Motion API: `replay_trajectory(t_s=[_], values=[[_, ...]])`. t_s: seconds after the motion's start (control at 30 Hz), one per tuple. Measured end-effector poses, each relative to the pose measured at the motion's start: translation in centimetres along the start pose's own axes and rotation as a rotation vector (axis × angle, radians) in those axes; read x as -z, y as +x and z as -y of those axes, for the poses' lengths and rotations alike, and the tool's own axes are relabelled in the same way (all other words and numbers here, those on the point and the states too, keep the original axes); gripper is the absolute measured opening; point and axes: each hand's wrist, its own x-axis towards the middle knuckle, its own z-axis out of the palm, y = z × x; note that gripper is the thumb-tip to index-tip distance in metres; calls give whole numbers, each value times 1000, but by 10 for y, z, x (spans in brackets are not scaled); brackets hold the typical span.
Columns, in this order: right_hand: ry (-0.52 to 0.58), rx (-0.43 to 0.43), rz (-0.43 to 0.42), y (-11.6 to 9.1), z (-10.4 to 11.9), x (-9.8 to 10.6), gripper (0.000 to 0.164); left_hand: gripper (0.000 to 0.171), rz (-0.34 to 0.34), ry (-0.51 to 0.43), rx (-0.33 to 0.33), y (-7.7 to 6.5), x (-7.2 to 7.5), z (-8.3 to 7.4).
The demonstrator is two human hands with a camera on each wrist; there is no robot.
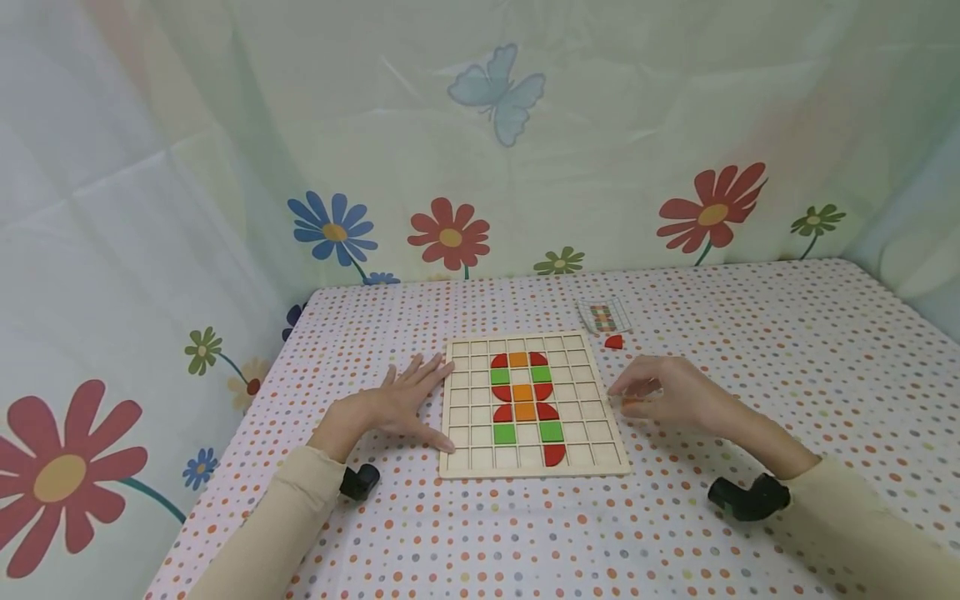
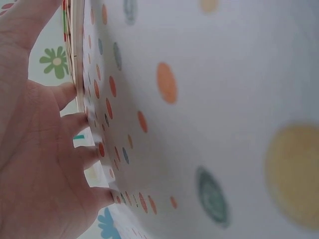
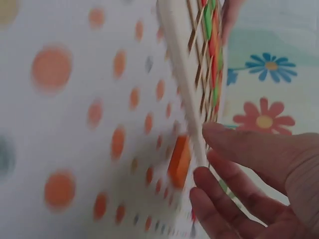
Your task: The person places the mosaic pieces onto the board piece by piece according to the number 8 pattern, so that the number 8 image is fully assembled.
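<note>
A wooden grid board (image 1: 468, 462) lies on the table, its cells partly filled with red quarter-round, green square and orange square tiles. My left hand (image 1: 393, 406) rests at the board's left edge with its fingers spread; thumb and fingertips touch the frame. Beside the right edge, my right hand (image 1: 671, 396) hovers low with fingers loosely bent. Just by its fingertips is an orange square tile (image 3: 180, 162), seemingly on the cloth and apart from the fingers in the right wrist view. A loose red quarter-round tile (image 1: 614, 342) lies beyond the board's far right corner.
A small pattern card (image 1: 604, 317) lies behind the loose red tile, showing a coloured grid design. Dotted cloth (image 1: 450, 542) covers the table. Flowered curtains (image 1: 600, 167) hang along the back and sides. Black wrist-worn devices (image 1: 748, 497) sit on both wrists.
</note>
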Motion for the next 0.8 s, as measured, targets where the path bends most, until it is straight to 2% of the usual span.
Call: replay_trajectory(t_s=[0.13,0.23,0.47,0.57,0.8], values=[[0,-16,59,-1,-15,4,23,124,3,3,4,0,0,1],[14,-27,78,0,-18,3,24,124,6,7,3,0,-1,1],[38,-157,115,2,-14,6,27,124,6,-5,0,0,0,1],[48,-172,102,1,-13,6,28,124,4,-4,-5,0,0,0],[69,-130,26,-2,-11,3,27,124,7,3,-11,-2,3,0]])
